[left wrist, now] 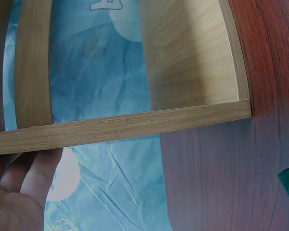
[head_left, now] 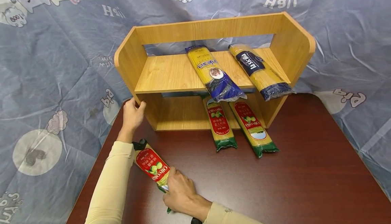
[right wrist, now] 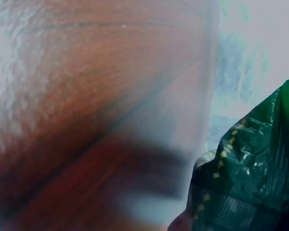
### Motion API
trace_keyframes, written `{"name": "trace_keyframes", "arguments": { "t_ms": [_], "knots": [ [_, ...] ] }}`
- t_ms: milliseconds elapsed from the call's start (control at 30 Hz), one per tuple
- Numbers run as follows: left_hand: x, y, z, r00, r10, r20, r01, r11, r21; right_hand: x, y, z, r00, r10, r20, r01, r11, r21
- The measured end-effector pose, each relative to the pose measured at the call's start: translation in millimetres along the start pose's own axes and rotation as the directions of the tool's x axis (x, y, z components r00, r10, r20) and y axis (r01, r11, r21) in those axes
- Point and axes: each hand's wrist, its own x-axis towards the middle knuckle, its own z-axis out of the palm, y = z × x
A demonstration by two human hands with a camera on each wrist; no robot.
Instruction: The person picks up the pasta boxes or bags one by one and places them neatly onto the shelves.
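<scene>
My right hand (head_left: 181, 191) grips a pack of spaghetti (head_left: 151, 164) with a red Olivoilà label near one end, low over the table at the front left. Its crinkled green end (right wrist: 253, 168) fills the right side of the right wrist view. My left hand (head_left: 133, 114) holds the front edge of the left side panel of a two-level wooden shelf (head_left: 207, 32). In the left wrist view, the fingers (left wrist: 41, 175) of that hand lie against the outer face of the panel (left wrist: 120, 126).
On the upper level lie a blue-ended spaghetti pack (head_left: 210, 71) and a la Sicilia pack (head_left: 259, 69), both overhanging the front. Two more Olivoilà packs, one left (head_left: 219, 122) and one right (head_left: 252, 124), stick out from the lower level onto the dark table (head_left: 293, 169).
</scene>
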Motion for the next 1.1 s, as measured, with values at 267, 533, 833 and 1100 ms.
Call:
{"name": "trace_keyframes", "arguments": {
  "t_ms": [267, 533, 833, 1100],
  "knots": [
    [1.9, -0.7, 1.5, 1.0, 0.006, -0.002, -0.006, 1.0, 0.005, -0.7, 4, -14, 1.0, -0.014, -0.021, 0.015, 0.999, 0.047],
    [1.8, -1.4, 1.5, 1.0, 0.005, -0.005, -0.005, 1.0, 0.002, 0.4, 14, -23, 0.999, -0.007, -0.052, 0.013, 0.994, 0.105],
    [0.3, -2.9, -1.1, 1.0, -0.013, -0.004, 0.013, 1.0, 0.002, 1.5, 23, -33, 0.998, 0.03, -0.048, -0.023, 0.989, 0.143],
    [0.8, -0.7, 0.5, 1.0, -0.017, 0.006, 0.017, 1.0, -0.008, 3.5, 32, -50, 0.996, 0.075, -0.054, -0.064, 0.98, 0.188]
  ]
}}
